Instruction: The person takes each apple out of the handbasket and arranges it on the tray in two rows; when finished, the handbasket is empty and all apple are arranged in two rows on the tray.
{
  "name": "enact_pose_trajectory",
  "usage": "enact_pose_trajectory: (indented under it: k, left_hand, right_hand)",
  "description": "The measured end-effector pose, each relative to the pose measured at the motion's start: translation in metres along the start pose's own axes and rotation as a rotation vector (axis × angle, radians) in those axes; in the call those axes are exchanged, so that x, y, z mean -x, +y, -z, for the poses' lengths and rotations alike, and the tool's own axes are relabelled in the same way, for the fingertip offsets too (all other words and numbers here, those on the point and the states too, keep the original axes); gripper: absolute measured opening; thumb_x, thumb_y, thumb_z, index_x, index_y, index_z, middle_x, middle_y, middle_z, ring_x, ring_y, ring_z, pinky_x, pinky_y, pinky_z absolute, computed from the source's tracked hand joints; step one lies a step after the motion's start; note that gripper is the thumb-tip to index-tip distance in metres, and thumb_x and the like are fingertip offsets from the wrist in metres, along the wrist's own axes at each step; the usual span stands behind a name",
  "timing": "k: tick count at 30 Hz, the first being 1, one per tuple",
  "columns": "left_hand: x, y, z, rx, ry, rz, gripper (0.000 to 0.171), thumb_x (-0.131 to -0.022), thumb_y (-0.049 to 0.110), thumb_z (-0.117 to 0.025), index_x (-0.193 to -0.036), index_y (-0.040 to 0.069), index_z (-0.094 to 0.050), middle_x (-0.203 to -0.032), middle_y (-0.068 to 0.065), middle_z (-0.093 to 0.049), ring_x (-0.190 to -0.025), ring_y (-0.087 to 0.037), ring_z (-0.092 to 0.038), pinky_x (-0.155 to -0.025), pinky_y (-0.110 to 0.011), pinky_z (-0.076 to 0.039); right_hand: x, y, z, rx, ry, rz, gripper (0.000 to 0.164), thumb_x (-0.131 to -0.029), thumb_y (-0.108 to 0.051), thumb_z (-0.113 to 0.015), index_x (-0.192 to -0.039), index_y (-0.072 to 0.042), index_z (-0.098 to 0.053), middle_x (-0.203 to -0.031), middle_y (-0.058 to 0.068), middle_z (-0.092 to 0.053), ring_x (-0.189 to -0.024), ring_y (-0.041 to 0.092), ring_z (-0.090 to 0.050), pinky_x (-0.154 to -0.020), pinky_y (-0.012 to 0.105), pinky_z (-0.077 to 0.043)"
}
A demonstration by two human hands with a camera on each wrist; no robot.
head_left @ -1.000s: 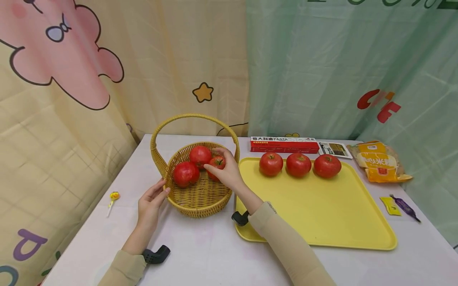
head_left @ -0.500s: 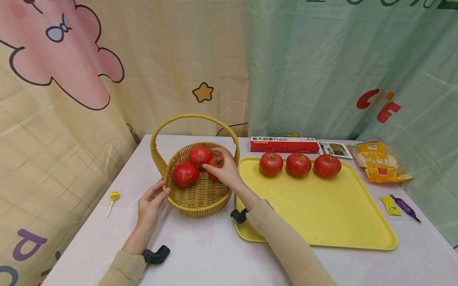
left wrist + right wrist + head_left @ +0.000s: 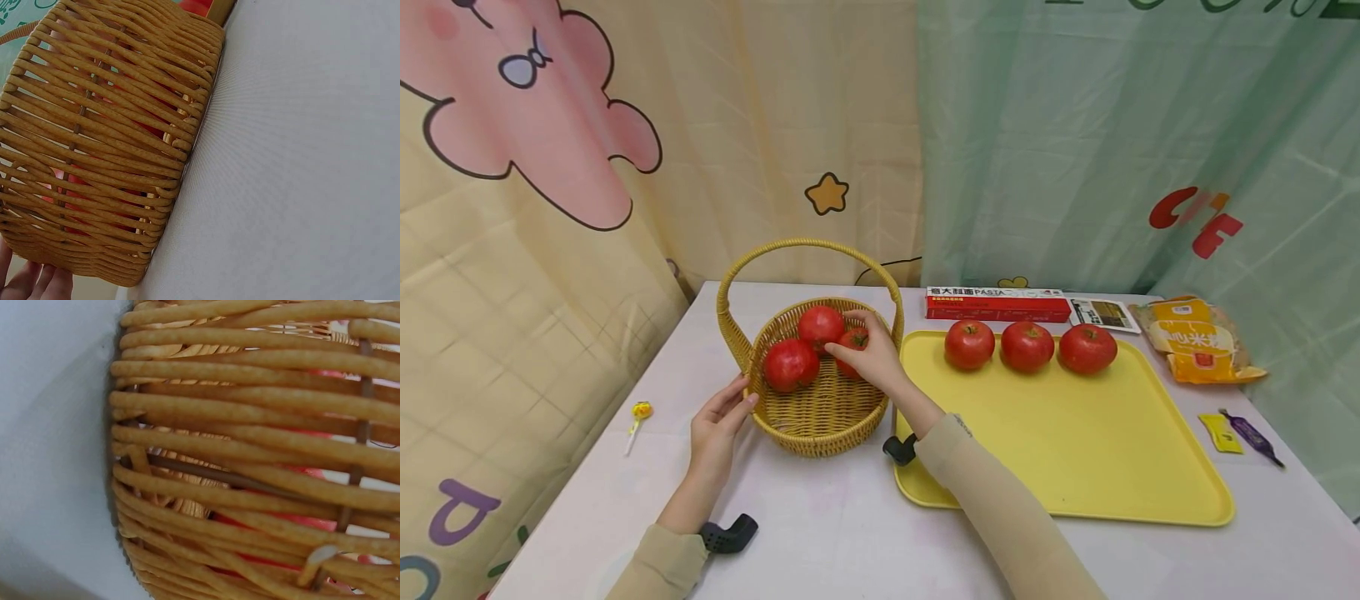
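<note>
A yellow wicker basket point(image 3: 822, 445) with a tall arched handle stands on the table. Inside lie a round red fruit at the left point(image 3: 791, 365) and a second red fruit at the back point(image 3: 822, 328). My right hand point(image 3: 877, 358) reaches over the basket's right side and grips a third red fruit point(image 3: 852, 341), partly hidden by the hand. My left hand point(image 3: 713, 437) rests against the basket's left outer wall, its fingertips point(image 3: 56, 284) touching the weave near the rim. The right wrist view shows only woven wall point(image 3: 250, 437) with red behind it; no hand appears there.
A yellow tray point(image 3: 1060, 450) to the right bears three red fruits in a row point(image 3: 1027, 347). Behind it lie a red pasta box point(image 3: 997, 305) and a card-like packet point(image 3: 1105, 315). A yellow bag point(image 3: 1198, 342) and two small sweets point(image 3: 1251, 436) lie rightward; a lollipop point(image 3: 640, 421) lies left.
My right hand and the fruit in it have shifted very slightly left within the basket. My left hand, the basket and the other fruits stay in place.
</note>
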State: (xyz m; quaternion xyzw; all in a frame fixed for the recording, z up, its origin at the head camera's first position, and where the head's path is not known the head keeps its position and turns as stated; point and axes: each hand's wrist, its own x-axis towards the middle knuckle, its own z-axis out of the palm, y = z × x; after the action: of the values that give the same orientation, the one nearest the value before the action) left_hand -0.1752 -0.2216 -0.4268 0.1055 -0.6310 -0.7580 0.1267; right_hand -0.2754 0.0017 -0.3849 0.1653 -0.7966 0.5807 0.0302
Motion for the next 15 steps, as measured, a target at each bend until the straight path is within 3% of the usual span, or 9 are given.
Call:
enact_pose_trajectory:
  k: [9, 15]
  left_hand:
    - [-0.0004, -0.0002, 0.0002, -0.001, 0.0, -0.001, 0.048, -0.088, 0.008, -0.065, -0.13, -0.008, -0.048, -0.142, -0.009, -0.044, -0.113, -0.003, -0.052, -0.088, -0.014, -0.045]
    - [-0.0008, -0.0004, 0.0001, 0.007, -0.001, -0.001, 0.047, -0.088, 0.007, -0.065, -0.129, -0.008, -0.049, -0.141, -0.008, -0.045, -0.112, -0.003, -0.052, -0.089, -0.015, -0.045]
  right_hand:
    - [-0.0014, 0.0026, -0.0002, 0.058, -0.027, -0.005, 0.061, -0.079, -0.026, -0.077, -0.13, -0.013, -0.047, -0.131, 0.014, -0.048, -0.108, 0.023, -0.051, -0.088, 0.038, -0.048]
    - [-0.0012, 0.003, 0.0008, 0.098, -0.055, -0.002, 0.062, -0.078, -0.027, -0.077, -0.13, -0.011, -0.047, -0.135, 0.012, -0.045, -0.124, 0.027, -0.043, -0.102, 0.043, -0.039]
